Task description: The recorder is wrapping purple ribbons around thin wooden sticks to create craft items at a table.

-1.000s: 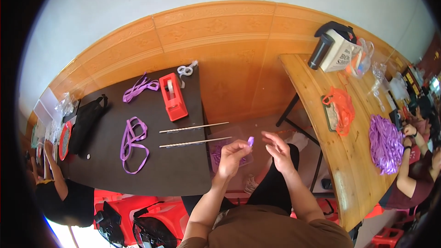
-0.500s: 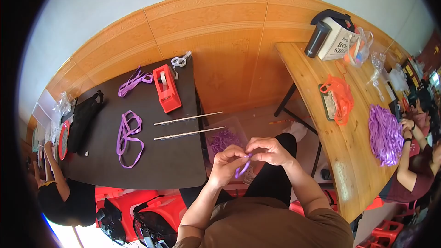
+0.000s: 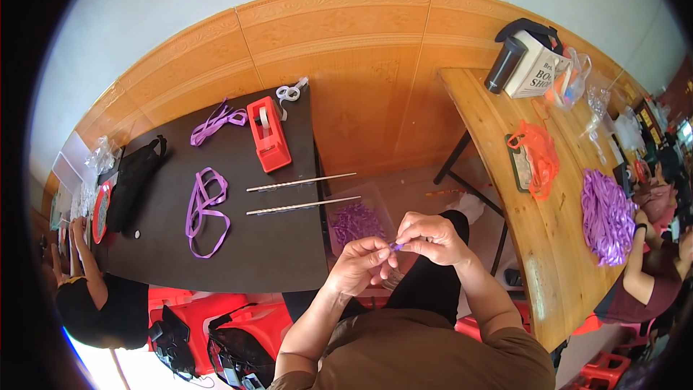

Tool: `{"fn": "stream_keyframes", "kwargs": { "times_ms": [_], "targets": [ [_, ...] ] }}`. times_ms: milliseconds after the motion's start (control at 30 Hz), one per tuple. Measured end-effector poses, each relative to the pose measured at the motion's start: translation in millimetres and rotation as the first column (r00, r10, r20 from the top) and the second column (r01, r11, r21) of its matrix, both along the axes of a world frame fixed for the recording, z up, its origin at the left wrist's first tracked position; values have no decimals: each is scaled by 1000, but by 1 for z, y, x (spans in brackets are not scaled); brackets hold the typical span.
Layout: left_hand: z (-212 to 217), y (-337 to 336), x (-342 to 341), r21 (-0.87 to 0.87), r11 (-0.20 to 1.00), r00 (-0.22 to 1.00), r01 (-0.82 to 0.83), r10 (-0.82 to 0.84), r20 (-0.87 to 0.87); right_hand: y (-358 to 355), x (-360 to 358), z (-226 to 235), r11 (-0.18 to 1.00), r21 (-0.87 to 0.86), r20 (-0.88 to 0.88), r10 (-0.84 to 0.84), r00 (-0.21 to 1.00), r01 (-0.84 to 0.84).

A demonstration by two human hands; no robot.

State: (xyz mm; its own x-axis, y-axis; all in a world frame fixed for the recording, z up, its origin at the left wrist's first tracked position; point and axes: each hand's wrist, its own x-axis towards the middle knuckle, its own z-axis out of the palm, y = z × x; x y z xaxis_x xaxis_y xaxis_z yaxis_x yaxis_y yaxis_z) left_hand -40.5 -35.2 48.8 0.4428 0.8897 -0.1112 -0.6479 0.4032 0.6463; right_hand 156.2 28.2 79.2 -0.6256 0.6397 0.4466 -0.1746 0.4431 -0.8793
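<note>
The small, shiny purple ribbon piece [image 3: 395, 247] is between the two hands, up in front of the brown shirt [image 3: 433, 347]. The left hand [image 3: 361, 263] pinches it with thumb and finger close together. The right hand [image 3: 431, 238] pinches it too, with its fingertips right next to the left ones. Just past the hands, lower down, is a see-through plastic box [image 3: 374, 193] with purple bits inside. Two long, thin, pale sticks [image 3: 303, 206] lie side by side and poke past the edge of the flat, dark brown table [image 3: 274, 253]. Farther left is a loopy, flat purple ribbon [image 3: 206, 213]. Farther back sits a red plastic tape holder [image 3: 271, 146].
</note>
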Motion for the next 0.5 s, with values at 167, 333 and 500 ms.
{"fn": "stream_keyframes", "kwargs": {
  "times_ms": [167, 333, 500],
  "targets": [
    [4, -1, -2, -97, 990, 995, 98, -96, 28, -1, -4, 16, 977, 212, 53, -5, 999, -7],
    [3, -2, -2, -167, 976, 987, 142, -127, 96, -1, -5, 24, 936, 352, 105, -15, 994, -23],
    [6, -9, 2, -36, 999, 998, -14, 12, -62, -9, -9, 31, 906, 424, 136, -58, 989, -5]
  ]
}}
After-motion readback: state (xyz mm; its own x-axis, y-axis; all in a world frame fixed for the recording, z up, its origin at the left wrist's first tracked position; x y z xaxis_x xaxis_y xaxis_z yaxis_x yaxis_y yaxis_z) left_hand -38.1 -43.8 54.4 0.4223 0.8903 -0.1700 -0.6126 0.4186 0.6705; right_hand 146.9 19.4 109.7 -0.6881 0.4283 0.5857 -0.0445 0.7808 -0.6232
